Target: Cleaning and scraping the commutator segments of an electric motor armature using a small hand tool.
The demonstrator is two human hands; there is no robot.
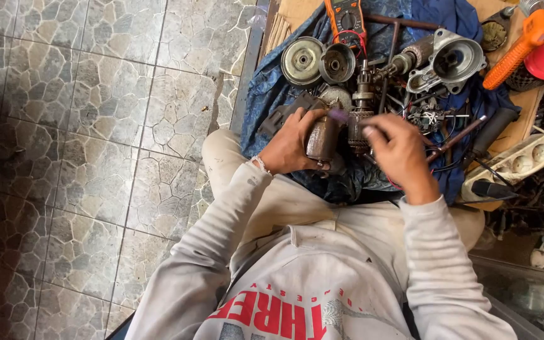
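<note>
Frame centre: left hand (291,146) wrapped round rusty cylindrical motor housing (322,138); right hand (396,151) pinching w/ fingertips at its copper-wound armature (357,129), over crumpled blue cloth (272,88)

Even, soft daylight fills the overhead view, moderately bright, with only faint shadows under the arms and beside the metal parts on the blue cloth (272,94). The tiled floor (96,126) shows a mild sheen and bends outward toward the frame edges from wide-angle distortion. The right hand (398,151) is slightly motion-blurred; the lower right corner is dim and soft.
</note>
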